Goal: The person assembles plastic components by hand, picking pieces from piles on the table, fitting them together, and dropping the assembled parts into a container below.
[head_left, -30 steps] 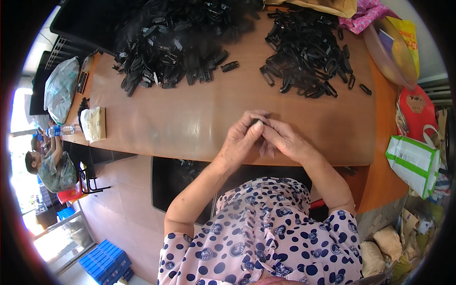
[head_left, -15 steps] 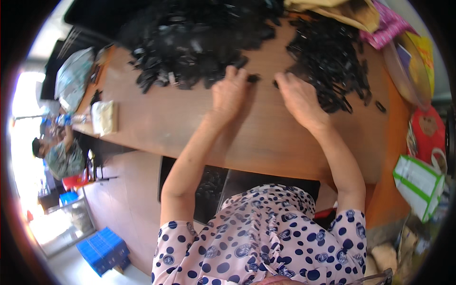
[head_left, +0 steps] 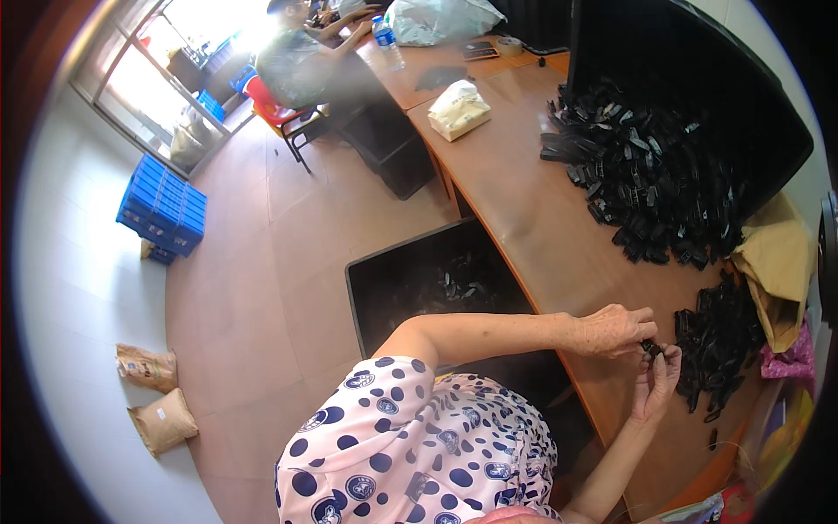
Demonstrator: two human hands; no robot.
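My left hand (head_left: 614,330) and my right hand (head_left: 658,382) meet above the front edge of the wooden table. Pinched between their fingertips is a small black plastic part (head_left: 651,348); its exact kind is too small to tell. Just beyond my hands lies a small pile of black plastic pieces (head_left: 717,345), some of them loop-shaped. Farther back spreads a larger heap of black plastic pieces (head_left: 650,179), spilling from a big black tray (head_left: 698,65).
A tissue pack (head_left: 459,111), a water bottle (head_left: 388,44) and a clear plastic bag (head_left: 443,19) stand along the table (head_left: 559,253). Below the edge sits a black bin (head_left: 393,279) holding some pieces. Another person (head_left: 297,65) sits at the far left, near blue crates (head_left: 161,205).
The view has swung to the left, bringing more floor into sight. My hands, apart over the table before, have come together on a small black part.
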